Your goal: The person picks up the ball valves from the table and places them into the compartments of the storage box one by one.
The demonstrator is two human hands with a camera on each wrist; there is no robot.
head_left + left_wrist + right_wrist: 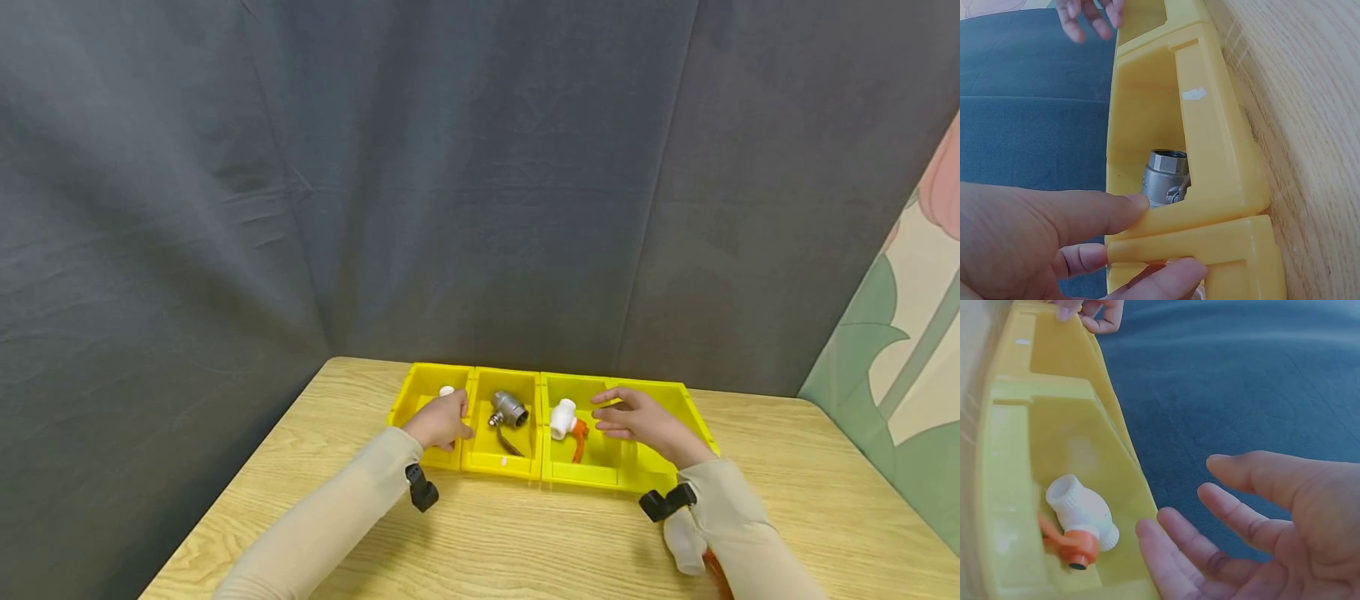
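My left hand (441, 419) is at the wall between the two leftmost yellow bins (1225, 144), thumb on one side and fingers on the other, gripping the rim. A white piece (447, 390) shows in the leftmost bin, partly hidden by that hand. The second bin holds a grey metal ball valve (509, 408) with a lever handle. In the bin to its right lies a white plastic ball valve (1085, 512) with an orange handle (1077, 547). My right hand (637, 418) hovers open over the right-hand bins, fingers spread and holding nothing, beside the white valve.
A whitish valve-like piece (684, 542) with an orange-red part lies on the wooden table (525, 542), partly under the right forearm. A dark grey curtain (480, 183) hangs behind the table. A wall with painted flowers (900, 375) stands at the right.
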